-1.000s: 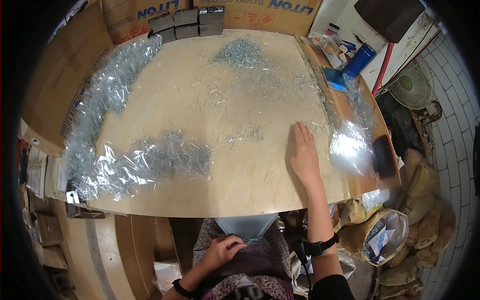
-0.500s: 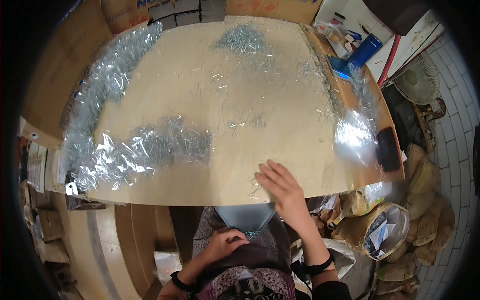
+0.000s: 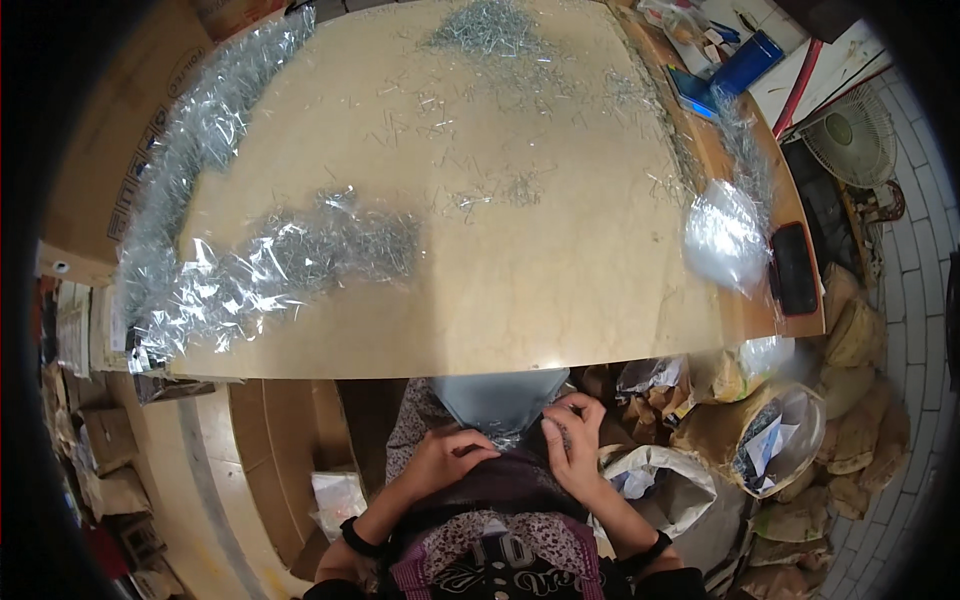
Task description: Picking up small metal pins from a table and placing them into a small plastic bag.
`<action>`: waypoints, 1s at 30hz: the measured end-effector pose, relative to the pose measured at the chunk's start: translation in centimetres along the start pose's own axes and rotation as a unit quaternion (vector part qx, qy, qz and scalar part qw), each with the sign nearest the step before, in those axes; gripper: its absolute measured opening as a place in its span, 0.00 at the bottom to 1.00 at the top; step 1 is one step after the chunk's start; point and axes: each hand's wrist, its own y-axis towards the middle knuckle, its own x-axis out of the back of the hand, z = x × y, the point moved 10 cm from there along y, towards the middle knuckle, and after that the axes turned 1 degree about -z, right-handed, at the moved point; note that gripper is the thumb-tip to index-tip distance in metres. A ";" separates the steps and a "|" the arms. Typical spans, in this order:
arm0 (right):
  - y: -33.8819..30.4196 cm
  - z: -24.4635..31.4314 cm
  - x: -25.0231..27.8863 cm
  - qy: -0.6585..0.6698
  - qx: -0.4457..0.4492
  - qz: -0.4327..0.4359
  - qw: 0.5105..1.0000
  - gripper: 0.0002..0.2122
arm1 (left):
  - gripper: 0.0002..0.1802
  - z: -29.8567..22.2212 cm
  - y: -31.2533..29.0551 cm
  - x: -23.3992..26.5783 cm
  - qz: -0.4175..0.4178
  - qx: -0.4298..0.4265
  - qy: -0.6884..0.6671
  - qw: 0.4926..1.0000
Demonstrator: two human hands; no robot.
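While small metal pins litter the beige tabletop (image 3: 560,290) amid cluttered sacks, both hands work below its edge: left hand (image 3: 447,457) and right hand (image 3: 575,447) pinch the grey tray's (image 3: 497,397) spout.

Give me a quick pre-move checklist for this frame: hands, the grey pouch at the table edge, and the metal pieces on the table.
1. Left hand on the grey pouch: ok, it rests at the pouch's lower edge.
2. Right hand on the pouch: ok, fingers touch its right side.
3. Pouch under the table edge: ok, its mouth sits just below the rim.
4. Pieces inside the pouch: cannot tell, only a few glints show.
5. Loose metal pieces on the table: ok, piled at the far side, well beyond both hands.
6. Filled clear bags on the table: ok, at the left, untouched.
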 end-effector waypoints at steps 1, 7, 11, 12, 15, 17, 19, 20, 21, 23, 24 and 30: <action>-0.2 -0.7 -0.6 0.031 -0.037 0.017 0.999 0.13 | 0.06 0.1 0.0 0.1 -0.004 0.003 -0.001 1.000; -2.2 -0.9 -6.1 0.035 -0.046 0.305 0.951 0.21 | 0.06 1.0 -0.2 0.3 -0.010 0.014 -0.039 0.999; -2.3 -1.8 -6.3 0.109 -0.088 0.296 0.945 0.22 | 0.05 1.3 0.1 0.3 0.003 0.039 -0.065 0.997; -2.0 -1.8 -6.1 0.147 -0.107 0.274 0.944 0.22 | 0.05 1.5 0.1 0.2 0.008 0.052 -0.065 0.997; -2.4 -1.3 -7.0 0.098 -0.100 0.323 0.936 0.22 | 0.05 2.3 0.0 -0.1 0.018 0.064 -0.060 0.996; -2.2 -0.9 -7.4 0.131 -0.080 0.313 0.937 0.22 | 0.04 1.9 0.2 0.1 0.010 0.047 -0.073 0.996; -2.6 -1.8 -7.8 0.137 -0.085 0.313 0.936 0.21 | 0.04 1.6 0.4 0.1 0.011 0.036 -0.072 0.997; -3.5 -3.0 -8.1 0.127 -0.100 0.318 0.934 0.21 | 0.04 1.9 0.4 -0.1 0.015 0.035 -0.063 0.997; -3.4 -3.0 -8.4 0.119 -0.114 0.326 0.931 0.20 | 0.04 2.4 0.2 -0.1 0.017 0.035 -0.055 0.998; -1.8 -2.0 -7.0 0.175 -0.105 0.233 0.951 0.16 | 0.04 3.3 0.0 -0.2 0.011 0.050 -0.086 0.995; -1.0 -1.5 -5.8 0.202 -0.100 0.182 0.957 0.15 | 0.04 3.4 0.0 -0.3 0.010 0.056 -0.102 0.993; -3.7 -3.3 -8.4 0.120 -0.048 0.284 0.950 0.16 | 0.06 2.8 0.1 -1.3 0.071 0.035 -0.022 0.997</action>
